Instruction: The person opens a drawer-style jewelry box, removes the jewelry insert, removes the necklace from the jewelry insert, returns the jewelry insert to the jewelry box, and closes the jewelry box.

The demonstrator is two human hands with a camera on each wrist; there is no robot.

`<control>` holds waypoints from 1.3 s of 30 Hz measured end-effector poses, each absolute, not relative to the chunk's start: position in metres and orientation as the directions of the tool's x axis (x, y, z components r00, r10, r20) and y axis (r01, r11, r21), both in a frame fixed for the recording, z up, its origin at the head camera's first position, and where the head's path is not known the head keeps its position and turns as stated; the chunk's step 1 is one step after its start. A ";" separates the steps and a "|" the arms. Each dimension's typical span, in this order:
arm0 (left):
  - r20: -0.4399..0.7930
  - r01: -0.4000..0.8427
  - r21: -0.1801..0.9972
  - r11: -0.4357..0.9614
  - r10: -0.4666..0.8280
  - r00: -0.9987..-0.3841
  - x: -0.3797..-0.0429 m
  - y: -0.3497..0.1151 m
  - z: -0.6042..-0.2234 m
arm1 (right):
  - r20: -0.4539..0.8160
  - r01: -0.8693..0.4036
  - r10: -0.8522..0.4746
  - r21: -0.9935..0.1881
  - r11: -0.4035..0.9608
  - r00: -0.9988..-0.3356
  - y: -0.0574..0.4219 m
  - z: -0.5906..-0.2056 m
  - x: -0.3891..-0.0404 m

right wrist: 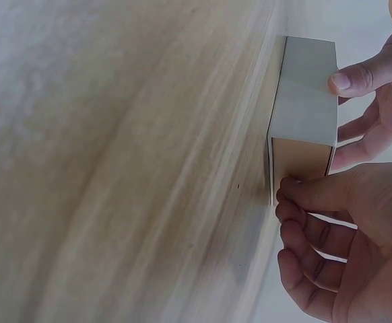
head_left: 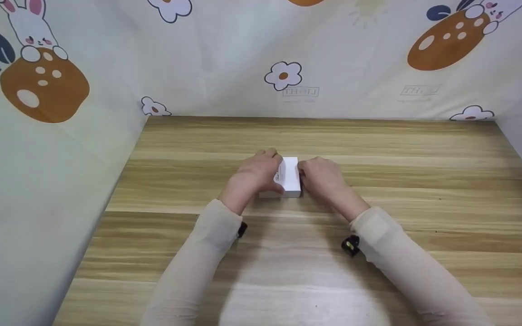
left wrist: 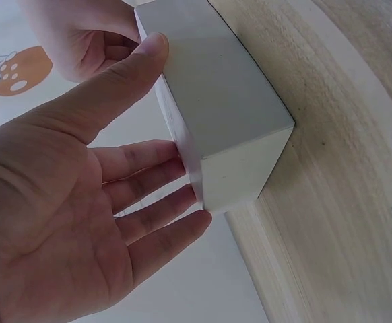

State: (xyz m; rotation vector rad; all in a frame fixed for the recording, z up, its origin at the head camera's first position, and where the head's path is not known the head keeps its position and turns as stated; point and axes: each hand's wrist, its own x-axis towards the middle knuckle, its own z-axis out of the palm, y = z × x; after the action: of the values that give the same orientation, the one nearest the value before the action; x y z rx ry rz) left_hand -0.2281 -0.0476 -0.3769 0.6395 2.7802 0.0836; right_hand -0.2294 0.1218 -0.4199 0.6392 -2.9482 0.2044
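A small white box [head_left: 292,176] with faint print on top lies on the wooden table, between both hands. My left hand [head_left: 255,174] holds it from the left, thumb along the near upper edge and fingers reaching across the top. In the right wrist view the box's right end shows a brown inner panel [right wrist: 300,156] framed by the white sleeve. Against this panel, the thumb and curled forefinger of my right hand [right wrist: 364,235] pinch together, the other fingers curled below. Whatever lies between those fingertips is hidden.
The wood-grain table [head_left: 424,217] spreads around the box on every side. A pale printed cloth [head_left: 224,59] with rabbits, oranges and flowers hangs behind and to the left. Dark wrist cameras [head_left: 350,245] sit below both sleeves.
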 end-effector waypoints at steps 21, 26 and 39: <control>-0.271 0.414 0.137 0.900 0.436 -0.858 -0.232 -0.044 -0.377 | 0.119 -0.416 -0.403 -0.116 0.902 -0.907 0.128 -0.417 -0.231; -0.254 0.426 0.142 0.894 0.449 -0.857 -0.232 -0.046 -0.378 | 0.114 -0.416 -0.404 -0.110 0.903 -0.908 0.128 -0.418 -0.231; -0.252 0.425 0.138 0.895 0.447 -0.859 -0.230 -0.049 -0.377 | 0.105 -0.403 -0.391 -0.125 0.907 -0.914 0.129 -0.419 -0.231</control>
State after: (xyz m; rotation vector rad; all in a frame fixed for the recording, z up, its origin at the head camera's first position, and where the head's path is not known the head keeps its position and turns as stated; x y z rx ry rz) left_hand -0.2295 -0.0488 -0.3771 0.6535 2.7832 0.1116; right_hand -0.2308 0.1293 -0.4194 0.6238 -2.9914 0.2216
